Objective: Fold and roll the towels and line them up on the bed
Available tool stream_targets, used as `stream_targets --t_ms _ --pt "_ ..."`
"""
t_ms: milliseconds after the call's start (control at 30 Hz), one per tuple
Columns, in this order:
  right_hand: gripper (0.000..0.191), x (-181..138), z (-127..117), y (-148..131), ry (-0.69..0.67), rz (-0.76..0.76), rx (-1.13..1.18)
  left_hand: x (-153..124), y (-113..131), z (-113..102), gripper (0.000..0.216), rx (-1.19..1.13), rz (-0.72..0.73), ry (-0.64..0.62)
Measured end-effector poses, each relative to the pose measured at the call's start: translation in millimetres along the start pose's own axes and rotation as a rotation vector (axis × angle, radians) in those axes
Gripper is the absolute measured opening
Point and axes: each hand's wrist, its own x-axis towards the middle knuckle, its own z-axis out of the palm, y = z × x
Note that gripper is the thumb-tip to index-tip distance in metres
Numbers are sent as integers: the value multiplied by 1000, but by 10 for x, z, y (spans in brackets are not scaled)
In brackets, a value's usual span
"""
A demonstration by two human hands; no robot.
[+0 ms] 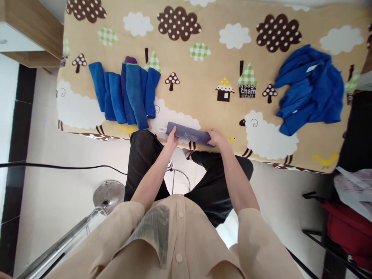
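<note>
A grey-blue rolled towel (190, 134) with pale lettering lies near the front edge of the bed-like surface, a white tag sticking out at its left end. My left hand (172, 138) is closed on the roll close to that end, thumb on top. At the opposite end my right hand (215, 138) grips it, its fingers partly hidden. Left of my hands, several blue rolled cloths (136, 97) lie side by side, with a bit of purple (131, 60) showing at the top. A crumpled heap of blue cloths (314, 89) rests farther right.
The patterned sheet (197, 77) covers the whole work surface. A wooden cabinet (37, 31) stands at the far left, and a black cable (72, 166) runs across on that side. A metal stool base (109, 193) is at lower left; red and white bags (348, 228) are at lower right.
</note>
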Motion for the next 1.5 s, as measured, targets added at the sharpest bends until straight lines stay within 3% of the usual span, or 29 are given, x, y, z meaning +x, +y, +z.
stream_targets --t_ms 167,300,433,600,800,900,1067,1267,1500 --pt "64 -73 7 -199 12 71 -86 41 130 130 50 28 7 -11" --pt "53 -115 -1 -262 18 56 -19 -100 405 171 39 144 30 -307" --pt "46 -48 21 -476 53 -33 156 -331 835 277 39 337 207 -604" --pt "37 257 96 -1111 324 -96 400 -669 1544 424 41 600 518 -898" --pt "38 712 207 -1993 363 -122 690 -963 2260 427 47 919 779 -1073" --pt "44 879 287 -2346 380 -150 817 -987 2478 325 51 998 855 -1089" --pt "51 1050 410 -2696 296 -227 876 -916 2681 49 51 982 923 -995" --pt "67 1129 486 -2776 268 -236 839 -900 2728 -134 44 974 910 -1035" --pt "52 1205 534 -2742 243 -247 790 -868 2718 -146 42 955 922 -1024"
